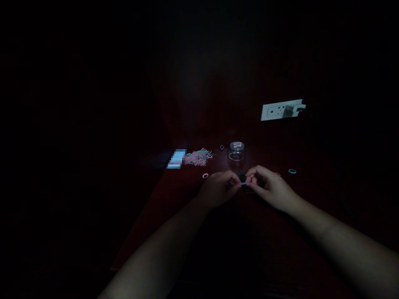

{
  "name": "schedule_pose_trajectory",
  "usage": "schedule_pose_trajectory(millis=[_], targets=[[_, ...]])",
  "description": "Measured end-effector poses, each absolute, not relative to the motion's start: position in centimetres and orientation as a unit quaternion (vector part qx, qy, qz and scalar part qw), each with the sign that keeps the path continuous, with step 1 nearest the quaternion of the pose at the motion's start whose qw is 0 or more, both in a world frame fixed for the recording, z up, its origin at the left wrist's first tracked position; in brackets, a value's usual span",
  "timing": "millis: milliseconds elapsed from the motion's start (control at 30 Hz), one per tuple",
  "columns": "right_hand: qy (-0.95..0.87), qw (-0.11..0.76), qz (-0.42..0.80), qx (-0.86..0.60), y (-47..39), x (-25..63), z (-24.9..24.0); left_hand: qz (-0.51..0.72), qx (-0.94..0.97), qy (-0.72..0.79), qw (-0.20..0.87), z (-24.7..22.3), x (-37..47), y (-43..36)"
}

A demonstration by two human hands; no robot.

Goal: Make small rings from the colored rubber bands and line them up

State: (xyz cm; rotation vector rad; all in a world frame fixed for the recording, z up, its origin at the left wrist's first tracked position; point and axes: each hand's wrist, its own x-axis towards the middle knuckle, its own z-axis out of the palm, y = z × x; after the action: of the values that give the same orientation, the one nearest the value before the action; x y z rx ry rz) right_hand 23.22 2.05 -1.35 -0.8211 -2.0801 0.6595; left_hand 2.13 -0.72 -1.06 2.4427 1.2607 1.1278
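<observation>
One left hand (220,187), one right hand (270,187), both pinching one bluish band (243,183), one clear jar (236,155) beyond

the left forearm (158,249) comes in from the near left and the right forearm (339,236) from the near right, both bare, slanting inward to the far side. the left hand (219,189) and right hand (274,189) face each other, tips close but just apart, fingers (259,170) bent and thumbs drawn in to a pinch. the left wrist (202,202) lies in deeper shadow than the right wrist (295,204).
</observation>
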Motion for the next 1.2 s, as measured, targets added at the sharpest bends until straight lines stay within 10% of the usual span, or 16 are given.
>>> schedule_pose_trajectory(millis=[967,1200], targets=[[-0.863,0.358,0.197,-0.296,1.7,23.3,-0.4,0.388,0.82,0.412,0.089,-1.0,2.2,-0.7],[-0.784,0.46,0.055,-0.413,4.7,26.6,0.0,0.402,0.82,0.395,0.099,-1.5,1.8,-0.5]])
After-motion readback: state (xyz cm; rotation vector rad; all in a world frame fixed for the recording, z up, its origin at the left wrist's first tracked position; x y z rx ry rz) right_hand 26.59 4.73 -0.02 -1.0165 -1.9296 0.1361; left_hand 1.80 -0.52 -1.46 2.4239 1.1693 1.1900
